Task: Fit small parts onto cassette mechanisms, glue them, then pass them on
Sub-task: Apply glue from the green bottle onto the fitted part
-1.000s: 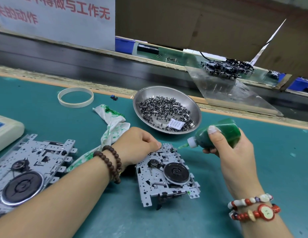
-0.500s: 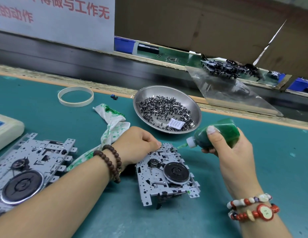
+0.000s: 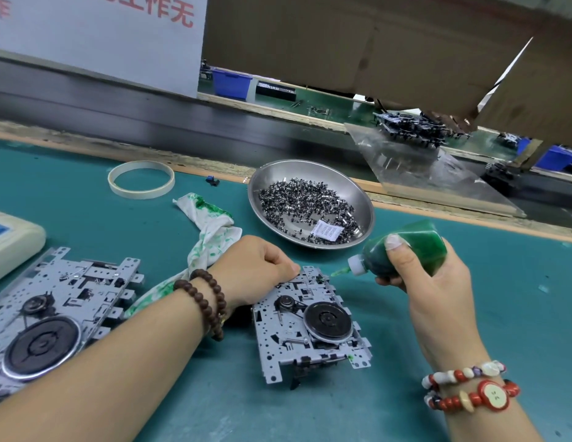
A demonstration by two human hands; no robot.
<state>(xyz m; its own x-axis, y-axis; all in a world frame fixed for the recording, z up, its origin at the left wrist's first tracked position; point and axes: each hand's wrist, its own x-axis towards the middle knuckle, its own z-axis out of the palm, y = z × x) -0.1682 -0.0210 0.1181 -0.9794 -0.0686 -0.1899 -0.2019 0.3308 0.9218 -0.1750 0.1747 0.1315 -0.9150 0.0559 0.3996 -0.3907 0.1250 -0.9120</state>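
A grey metal cassette mechanism [image 3: 310, 323] with a black flywheel lies on the green mat in front of me. My left hand [image 3: 256, 269] grips its far left corner, fingers curled on the edge. My right hand [image 3: 428, 282] grips a green glue bottle [image 3: 406, 247], tilted on its side, with its nozzle tip at the mechanism's far right corner. A second, larger-looking mechanism [image 3: 51, 317] lies at the left. A steel bowl [image 3: 358, 199] holds several small dark parts.
A green-stained white rag [image 3: 211, 228] lies behind my left wrist. A tape ring [image 3: 141, 178] sits at the back left, a beige device [image 3: 13, 240] at the left edge. Behind the mat runs a dark conveyor [image 3: 118, 113]; a clear sheet [image 3: 438, 180] slopes at the right.
The glue bottle's nozzle has dropped slightly toward the mechanism's far corner. My left hand has stayed on the mechanism. The view has shifted a little.
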